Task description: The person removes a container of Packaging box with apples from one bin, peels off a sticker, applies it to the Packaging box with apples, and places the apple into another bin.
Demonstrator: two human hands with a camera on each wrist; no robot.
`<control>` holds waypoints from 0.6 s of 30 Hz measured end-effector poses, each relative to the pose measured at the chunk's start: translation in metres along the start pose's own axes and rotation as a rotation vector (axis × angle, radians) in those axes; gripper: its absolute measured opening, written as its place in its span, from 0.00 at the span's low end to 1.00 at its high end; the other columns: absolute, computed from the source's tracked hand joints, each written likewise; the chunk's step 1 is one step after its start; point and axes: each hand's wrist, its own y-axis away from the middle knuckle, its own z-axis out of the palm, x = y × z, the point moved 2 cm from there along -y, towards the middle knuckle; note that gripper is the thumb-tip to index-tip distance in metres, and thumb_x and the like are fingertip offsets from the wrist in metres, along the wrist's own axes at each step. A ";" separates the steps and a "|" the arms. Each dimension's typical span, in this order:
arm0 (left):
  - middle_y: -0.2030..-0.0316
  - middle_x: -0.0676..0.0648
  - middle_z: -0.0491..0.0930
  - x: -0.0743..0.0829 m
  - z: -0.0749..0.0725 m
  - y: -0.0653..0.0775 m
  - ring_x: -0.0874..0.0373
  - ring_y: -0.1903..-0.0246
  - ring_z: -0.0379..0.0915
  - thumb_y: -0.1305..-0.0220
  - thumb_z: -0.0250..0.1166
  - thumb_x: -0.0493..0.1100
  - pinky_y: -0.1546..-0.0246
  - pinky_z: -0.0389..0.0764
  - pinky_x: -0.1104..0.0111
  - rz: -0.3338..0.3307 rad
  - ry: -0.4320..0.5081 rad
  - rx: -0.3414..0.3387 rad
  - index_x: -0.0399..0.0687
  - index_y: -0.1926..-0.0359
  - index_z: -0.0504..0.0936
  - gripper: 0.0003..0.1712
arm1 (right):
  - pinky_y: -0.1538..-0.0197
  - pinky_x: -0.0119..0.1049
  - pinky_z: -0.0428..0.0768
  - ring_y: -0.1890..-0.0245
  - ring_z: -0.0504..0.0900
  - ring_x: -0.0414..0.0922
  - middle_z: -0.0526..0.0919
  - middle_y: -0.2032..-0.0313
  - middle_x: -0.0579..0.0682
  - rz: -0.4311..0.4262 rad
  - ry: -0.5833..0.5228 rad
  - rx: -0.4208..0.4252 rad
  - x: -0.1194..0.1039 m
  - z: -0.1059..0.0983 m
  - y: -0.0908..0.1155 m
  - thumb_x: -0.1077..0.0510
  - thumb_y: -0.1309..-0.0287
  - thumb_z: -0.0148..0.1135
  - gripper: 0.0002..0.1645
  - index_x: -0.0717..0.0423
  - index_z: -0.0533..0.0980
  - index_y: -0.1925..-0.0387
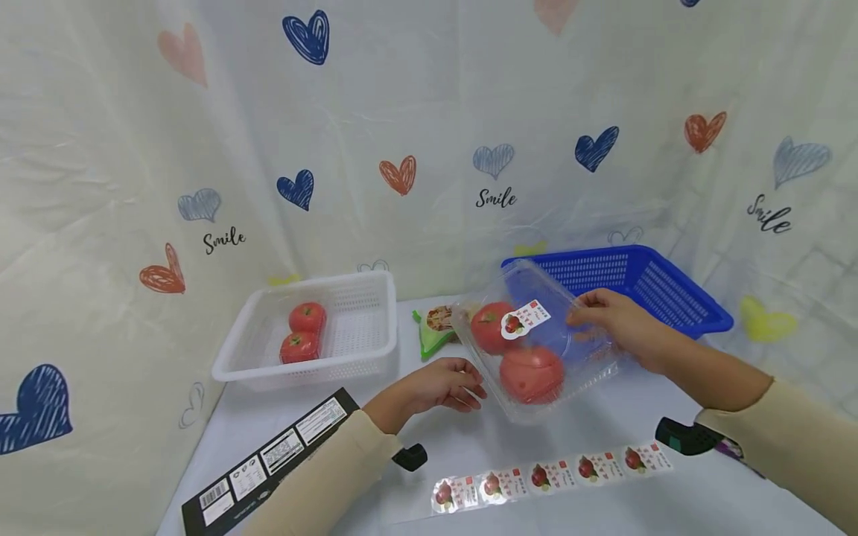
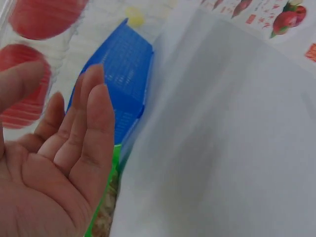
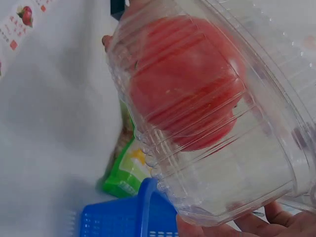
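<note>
My right hand (image 1: 620, 324) grips the right side of a clear plastic clamshell box (image 1: 583, 357), held tilted above the table. Inside it lie two tomatoes (image 1: 532, 374), and a white label with a fruit picture (image 1: 526, 320) is stuck on the lid. In the right wrist view the fingers (image 3: 269, 222) curl at the box's edge, with a tomato (image 3: 187, 79) showing through the ribbed wall. My left hand (image 1: 445, 383) is beside the box's left edge, holding nothing. Its fingers (image 2: 98, 128) are loosely extended, palm showing in the left wrist view.
A white basket (image 1: 234, 365) at the left holds two packed tomatoes (image 1: 308, 318). Behind the box stands a blue basket (image 1: 697, 305), with a green packet (image 1: 432, 339) to its left. A strip of labels (image 1: 553, 476) lies in front, and a long black box (image 1: 275, 454) lies at left.
</note>
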 end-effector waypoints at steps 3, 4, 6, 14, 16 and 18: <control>0.59 0.40 0.83 0.005 0.003 -0.019 0.51 0.63 0.83 0.30 0.59 0.42 0.59 0.83 0.59 -0.007 0.040 0.079 0.40 0.50 0.75 0.12 | 0.52 0.51 0.81 0.48 0.79 0.56 0.67 0.43 0.62 0.015 -0.038 0.003 0.001 -0.007 -0.002 0.46 0.35 0.60 0.33 0.63 0.60 0.41; 0.59 0.40 0.83 0.008 0.005 -0.025 0.50 0.63 0.83 0.31 0.59 0.42 0.59 0.83 0.59 -0.007 0.058 0.102 0.40 0.48 0.76 0.14 | 0.52 0.51 0.81 0.49 0.79 0.56 0.66 0.42 0.63 0.022 -0.060 0.004 0.002 -0.010 -0.003 0.46 0.35 0.61 0.34 0.63 0.60 0.41; 0.59 0.40 0.83 0.012 0.008 -0.036 0.50 0.62 0.83 0.31 0.59 0.43 0.59 0.83 0.58 0.003 0.096 0.142 0.41 0.45 0.75 0.17 | 0.53 0.51 0.81 0.50 0.80 0.55 0.64 0.40 0.64 0.027 -0.086 0.009 0.003 -0.015 -0.006 0.46 0.35 0.61 0.36 0.64 0.59 0.39; 0.59 0.41 0.84 0.021 0.020 -0.078 0.49 0.61 0.82 0.32 0.61 0.44 0.58 0.83 0.59 0.037 0.218 0.207 0.42 0.46 0.76 0.17 | 0.53 0.51 0.81 0.53 0.82 0.51 0.61 0.39 0.66 0.015 -0.091 0.061 0.004 -0.042 -0.019 0.45 0.33 0.59 0.39 0.66 0.55 0.35; 0.58 0.39 0.83 0.021 0.024 -0.086 0.49 0.61 0.82 0.32 0.62 0.44 0.59 0.83 0.59 0.035 0.243 0.227 0.41 0.48 0.76 0.16 | 0.53 0.50 0.81 0.54 0.83 0.49 0.60 0.38 0.66 0.015 -0.079 0.078 0.008 -0.051 -0.022 0.44 0.33 0.58 0.42 0.67 0.53 0.33; 0.56 0.35 0.81 0.022 0.028 -0.092 0.47 0.61 0.82 0.33 0.63 0.45 0.59 0.83 0.58 0.034 0.249 0.254 0.41 0.50 0.74 0.16 | 0.53 0.49 0.81 0.55 0.84 0.48 0.59 0.37 0.67 0.019 -0.081 0.092 0.013 -0.062 -0.024 0.43 0.33 0.58 0.44 0.67 0.51 0.32</control>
